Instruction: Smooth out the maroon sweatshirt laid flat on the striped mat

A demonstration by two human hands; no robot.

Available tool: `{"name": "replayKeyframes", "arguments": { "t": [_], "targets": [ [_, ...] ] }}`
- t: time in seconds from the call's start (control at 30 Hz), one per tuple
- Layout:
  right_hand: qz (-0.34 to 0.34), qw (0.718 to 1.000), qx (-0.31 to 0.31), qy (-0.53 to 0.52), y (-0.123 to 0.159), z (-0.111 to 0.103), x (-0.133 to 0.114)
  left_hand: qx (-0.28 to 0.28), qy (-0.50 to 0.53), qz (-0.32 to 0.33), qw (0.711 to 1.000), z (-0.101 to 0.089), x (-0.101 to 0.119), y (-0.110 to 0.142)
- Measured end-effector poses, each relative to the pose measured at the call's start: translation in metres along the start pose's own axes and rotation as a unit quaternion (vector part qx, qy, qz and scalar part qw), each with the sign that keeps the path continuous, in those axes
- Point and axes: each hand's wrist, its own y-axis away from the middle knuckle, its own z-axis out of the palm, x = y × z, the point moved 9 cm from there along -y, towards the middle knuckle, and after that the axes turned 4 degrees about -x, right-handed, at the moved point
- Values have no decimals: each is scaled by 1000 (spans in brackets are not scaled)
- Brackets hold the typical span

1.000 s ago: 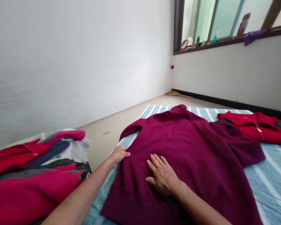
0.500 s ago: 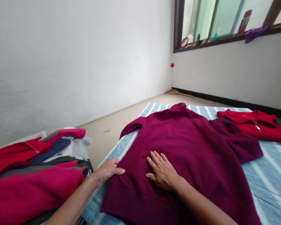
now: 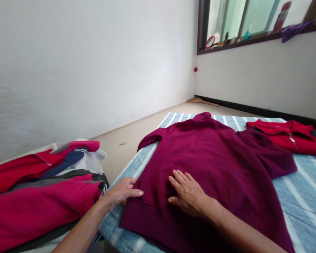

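A maroon sweatshirt point(image 3: 213, 154) lies spread over a bed with a blue-and-white striped sheet point(image 3: 295, 200), its hem towards me and its sleeves out to both sides. At its left edge, just above the hem band, my left hand point(image 3: 121, 192) grips the cloth, thumb on top and the other fingers partly hidden by the edge. My right hand point(image 3: 188, 193) rests flat on the body of the sweatshirt, palm down, fingers stretched out.
Beside the bed on the left is a pile of clothes point(image 3: 42, 207) in red, pink, navy and white. A folded red zip jacket point(image 3: 287, 135) lies at the bed's far right. A broom point(image 3: 202, 102) is on the floor near the corner, below a window point(image 3: 239, 24).
The view has shifted slightly, so the bed and clothes appear a little higher and farther right. Both hands keep nearly the same places on the sweatshirt.
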Motion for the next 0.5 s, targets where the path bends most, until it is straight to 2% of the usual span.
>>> {"name": "replayKeyframes", "arguments": {
  "t": [0.07,0.13,0.23,0.37,0.5],
  "targets": [
    [-22,1000,13,13,18,0,-11,-53,34,17,998,11,2,1],
    [-62,997,28,28,38,7,-26,-81,59,30,994,18,5,2],
    [-116,990,56,58,61,28,-46,-96,72,39,992,22,9,4],
    [-144,976,93,132,73,58,-61,-105,81,36,991,24,15,10],
    [-151,967,123,164,75,59,-65,-101,79,33,991,21,14,11]
  ]
}}
